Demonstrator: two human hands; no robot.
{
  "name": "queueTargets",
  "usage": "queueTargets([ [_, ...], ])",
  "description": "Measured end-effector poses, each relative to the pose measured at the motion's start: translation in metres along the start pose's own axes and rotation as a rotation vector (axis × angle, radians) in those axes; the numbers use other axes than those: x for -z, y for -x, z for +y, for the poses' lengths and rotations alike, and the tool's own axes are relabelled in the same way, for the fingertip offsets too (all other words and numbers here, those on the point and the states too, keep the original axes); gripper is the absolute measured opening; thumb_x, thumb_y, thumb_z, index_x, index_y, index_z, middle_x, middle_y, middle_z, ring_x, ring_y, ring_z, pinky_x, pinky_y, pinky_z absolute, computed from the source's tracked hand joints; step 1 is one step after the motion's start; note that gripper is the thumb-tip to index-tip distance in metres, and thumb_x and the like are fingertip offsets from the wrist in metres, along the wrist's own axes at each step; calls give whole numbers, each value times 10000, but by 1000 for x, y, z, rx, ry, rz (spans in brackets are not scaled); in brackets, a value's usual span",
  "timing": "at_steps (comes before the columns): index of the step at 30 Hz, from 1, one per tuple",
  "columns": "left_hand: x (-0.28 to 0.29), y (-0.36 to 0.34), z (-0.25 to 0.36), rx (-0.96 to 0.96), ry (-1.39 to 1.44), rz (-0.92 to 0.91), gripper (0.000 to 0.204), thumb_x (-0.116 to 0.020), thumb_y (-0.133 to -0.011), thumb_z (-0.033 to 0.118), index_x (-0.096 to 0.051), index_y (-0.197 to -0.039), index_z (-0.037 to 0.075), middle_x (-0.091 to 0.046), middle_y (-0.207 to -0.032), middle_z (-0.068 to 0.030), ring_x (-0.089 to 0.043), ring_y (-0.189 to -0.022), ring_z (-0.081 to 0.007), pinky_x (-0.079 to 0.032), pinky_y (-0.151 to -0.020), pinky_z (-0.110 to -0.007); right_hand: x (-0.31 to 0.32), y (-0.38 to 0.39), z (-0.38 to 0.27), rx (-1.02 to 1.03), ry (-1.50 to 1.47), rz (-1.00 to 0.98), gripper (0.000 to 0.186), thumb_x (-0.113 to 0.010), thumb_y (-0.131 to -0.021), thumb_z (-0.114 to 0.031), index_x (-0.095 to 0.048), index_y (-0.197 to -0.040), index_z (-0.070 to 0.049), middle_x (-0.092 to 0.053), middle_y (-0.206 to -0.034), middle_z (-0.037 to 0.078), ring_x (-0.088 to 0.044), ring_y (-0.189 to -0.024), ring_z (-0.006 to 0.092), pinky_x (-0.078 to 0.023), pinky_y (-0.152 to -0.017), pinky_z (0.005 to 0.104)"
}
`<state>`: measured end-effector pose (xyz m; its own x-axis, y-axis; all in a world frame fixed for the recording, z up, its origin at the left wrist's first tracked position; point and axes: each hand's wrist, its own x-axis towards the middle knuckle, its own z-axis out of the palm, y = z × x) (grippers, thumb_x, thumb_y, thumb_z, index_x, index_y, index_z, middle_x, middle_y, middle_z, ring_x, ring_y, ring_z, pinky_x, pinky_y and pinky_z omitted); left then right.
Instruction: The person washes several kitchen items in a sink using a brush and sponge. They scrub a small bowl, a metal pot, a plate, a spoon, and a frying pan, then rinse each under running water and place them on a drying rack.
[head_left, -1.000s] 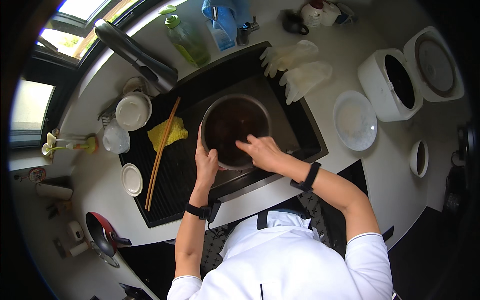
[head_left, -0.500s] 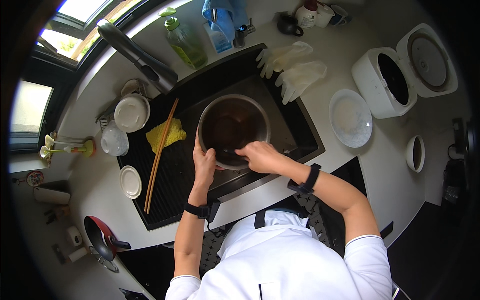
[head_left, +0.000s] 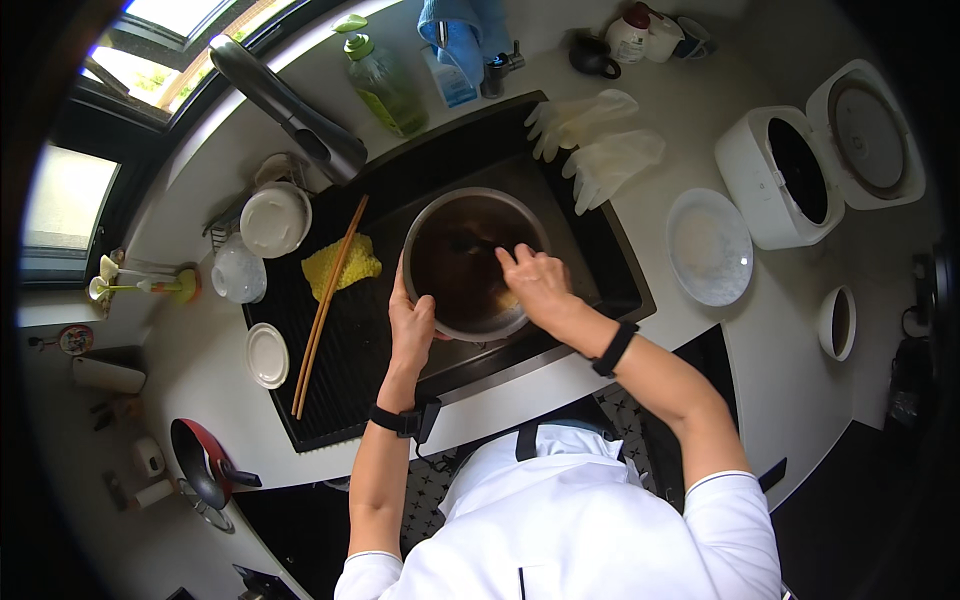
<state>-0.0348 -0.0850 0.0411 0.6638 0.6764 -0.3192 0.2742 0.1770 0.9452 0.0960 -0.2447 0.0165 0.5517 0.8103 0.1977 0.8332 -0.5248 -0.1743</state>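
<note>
A round metal pot (head_left: 412, 270) with a dark brown inside is held over the sink (head_left: 600, 235). My left hand (head_left: 410, 320) grips its near-left rim, thumb on top and fingers down the outer wall. Over the pot's right side is my right hand (head_left: 540, 285), its fingers bent together and the fingertips reaching into the pot. Something small and dark seems to be at those fingertips, too blurred against the dark inside to name. A pale gleam shows at the pot's bottom right, below the right hand.
Wooden chopsticks (head_left: 328, 310) and a yellow cloth (head_left: 350, 268) lie on the ribbed drainboard to the left. Pale gloves (head_left: 615, 165) rest on the sink's far-right edge. Right of it stand a plate (head_left: 710, 250) and an open rice cooker (head_left: 765, 190). A faucet (head_left: 290, 115) leans in from the far left.
My right hand has moved right and away from me, from the pot's near side to its right side. My left hand keeps its grip on the rim. The view has shifted slightly.
</note>
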Motion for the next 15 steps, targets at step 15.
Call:
queueTargets([
  [15,-6,4,6,-48,-7,30,853,-403,-795,-95,-319,-1604,161,-573,-1369,-166,-707,-728,-184,-609,-457,-273,8,7,-3,109,-529,-480,472,-664,-813,4,-706,-1276,-75,-697,-1042,202,-719,-905,380,-584,-819,440],
])
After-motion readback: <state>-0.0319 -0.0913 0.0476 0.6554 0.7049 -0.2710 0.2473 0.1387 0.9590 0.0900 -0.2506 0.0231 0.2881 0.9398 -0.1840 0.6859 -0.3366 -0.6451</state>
